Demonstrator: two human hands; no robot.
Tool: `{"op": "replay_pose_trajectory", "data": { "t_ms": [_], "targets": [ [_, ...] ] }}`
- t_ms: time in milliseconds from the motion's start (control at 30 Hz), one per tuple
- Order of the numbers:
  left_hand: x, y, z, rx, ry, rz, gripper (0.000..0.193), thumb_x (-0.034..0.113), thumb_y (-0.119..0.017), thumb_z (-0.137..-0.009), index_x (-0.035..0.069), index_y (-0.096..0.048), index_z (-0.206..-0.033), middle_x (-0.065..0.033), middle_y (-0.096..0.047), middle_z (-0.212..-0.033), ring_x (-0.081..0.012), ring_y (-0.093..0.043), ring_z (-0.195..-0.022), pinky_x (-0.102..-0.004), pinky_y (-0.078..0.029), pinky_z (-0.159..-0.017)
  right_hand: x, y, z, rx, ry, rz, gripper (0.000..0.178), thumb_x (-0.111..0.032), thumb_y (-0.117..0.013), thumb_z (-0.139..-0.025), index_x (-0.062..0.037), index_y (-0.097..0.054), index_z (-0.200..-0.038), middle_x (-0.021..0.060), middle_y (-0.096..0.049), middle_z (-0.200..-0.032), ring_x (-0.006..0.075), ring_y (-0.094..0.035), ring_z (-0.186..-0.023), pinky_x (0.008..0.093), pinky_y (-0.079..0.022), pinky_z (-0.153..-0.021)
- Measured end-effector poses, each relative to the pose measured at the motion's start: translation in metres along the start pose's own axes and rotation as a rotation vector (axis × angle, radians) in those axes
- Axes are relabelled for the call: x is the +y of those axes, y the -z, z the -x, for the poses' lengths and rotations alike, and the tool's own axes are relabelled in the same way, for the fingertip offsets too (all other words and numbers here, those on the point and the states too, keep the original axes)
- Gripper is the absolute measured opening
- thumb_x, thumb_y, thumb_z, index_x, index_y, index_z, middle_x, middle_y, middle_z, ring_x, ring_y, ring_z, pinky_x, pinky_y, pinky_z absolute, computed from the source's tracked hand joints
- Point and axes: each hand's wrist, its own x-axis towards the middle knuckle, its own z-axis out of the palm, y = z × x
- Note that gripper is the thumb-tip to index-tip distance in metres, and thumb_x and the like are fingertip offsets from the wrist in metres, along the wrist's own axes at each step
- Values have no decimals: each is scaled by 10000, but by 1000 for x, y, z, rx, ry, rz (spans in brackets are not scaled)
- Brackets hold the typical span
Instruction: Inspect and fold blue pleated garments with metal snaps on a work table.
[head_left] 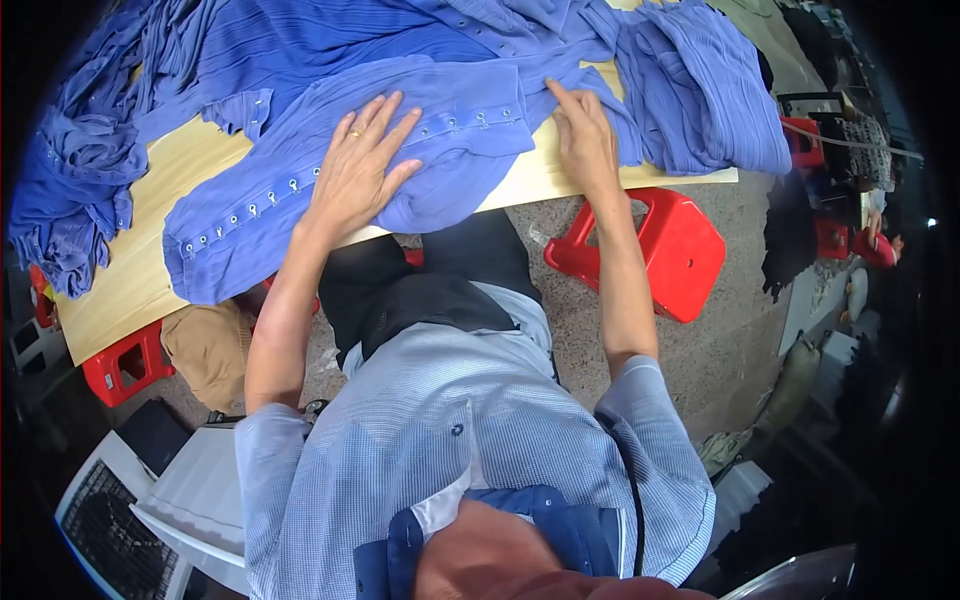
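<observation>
A blue crinkled garment (440, 105) lies spread on the pale wooden table before me, a strip with a row of small metal fasteners running along it. Flat on this garment rests my left hand (362, 165), fingers apart and a ring on one of them. My right hand (588, 130) is just past the garment's right end, over the table's near part. Its index finger stretches forward to the blue cloth, while the other fingers bend and are partly hidden. Nothing shows held in either hand.
Folded blue garments (700, 90) lie at the table's right end, and a heap of blue cloth (75, 190) at the left. Beneath the wooden table (110, 290) stand red plastic stools (680, 255). A tan cloth bundle (208, 350) and a white chair (195, 490) are at lower left.
</observation>
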Motion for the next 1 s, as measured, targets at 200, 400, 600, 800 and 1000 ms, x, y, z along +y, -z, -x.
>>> {"op": "replay_pose_trajectory", "data": {
  "t_ms": [200,400,600,800,1000],
  "targets": [
    [2,-3,-2,27,0,-71,642,444,-607,-1112,159,-514,-1680,-152,-430,-1765,-367,-406,-1616,-545,-313,-1316,2,14,-9,48,170,177,122,-19,-787,-928,-17,-784,-1049,125,-718,-1059,355,-693,-963,469,-552,-838],
    [-2,-1,1,13,21,-77,603,334,-538,-1146,185,-455,-1724,-130,-378,-1801,-361,-362,-1645,-539,-269,-1343,-15,31,4,47,188,184,151,-14,-807,-890,-52,-771,-1031,116,-734,-1182,340,-697,-1007,460,-548,-869],
    [2,-7,-3,48,-7,-87,572,386,-571,-1138,189,-529,-1674,-145,-444,-1761,-361,-409,-1618,-544,-316,-1312,7,27,-26,-116,322,371,151,-123,-746,-927,-89,-754,-1074,88,-711,-1321,307,-645,-1245,465,-487,-1017],
    [0,-8,0,21,51,-82,569,362,-527,-1158,221,-485,-1708,-119,-386,-1801,-346,-368,-1647,-532,-276,-1341,-26,87,18,-146,262,264,86,-135,-731,-986,-76,-685,-1029,106,-716,-1324,318,-647,-1313,545,-384,-1176],
    [-2,-6,3,36,56,-100,587,391,-534,-1154,212,-476,-1710,-121,-391,-1797,-346,-366,-1647,-537,-275,-1344,-67,137,62,-346,-478,-591,220,-266,-583,-1009,-50,-571,-1044,40,-523,-934,100,-474,-861,300,-368,-766]
  ]
}}
